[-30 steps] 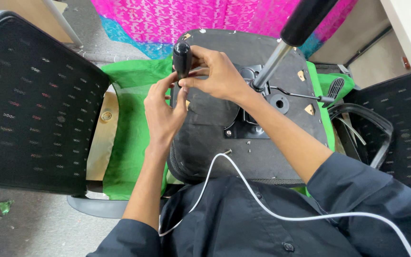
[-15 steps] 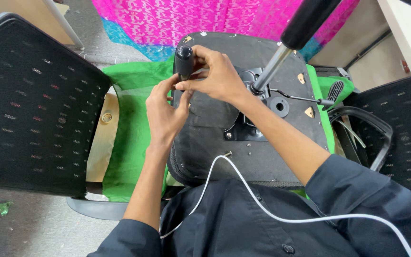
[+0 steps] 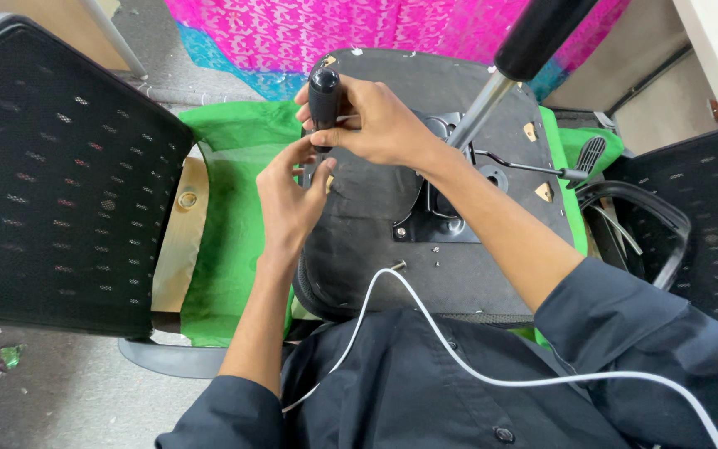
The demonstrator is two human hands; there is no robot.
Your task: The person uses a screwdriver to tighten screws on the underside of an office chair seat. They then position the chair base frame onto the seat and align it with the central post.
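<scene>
My right hand [image 3: 376, 120] grips the black handle of a screwdriver [image 3: 323, 98], held upright over the left edge of an upturned black chair seat [image 3: 376, 224]. My left hand [image 3: 288, 204] is just below, its fingertips pinched at the tool's shaft near the seat edge; the tip is hidden. A metal mounting plate [image 3: 442, 216] with a gas-lift column [image 3: 492, 91] stands at the seat's middle. A few small loose screws [image 3: 435, 249] lie on the seat.
A black mesh chair back [image 3: 60, 175] lies at left, another mesh part [image 3: 708, 224] at right. Green cloth [image 3: 226, 224] lies under the seat, pink fabric [image 3: 392, 29] beyond. A white cable [image 3: 459, 357] crosses my dark shirt. A lever [image 3: 575, 170] juts right.
Both hands and the screwdriver have shifted slightly up and away; the left fingers stay pinched at the shaft.
</scene>
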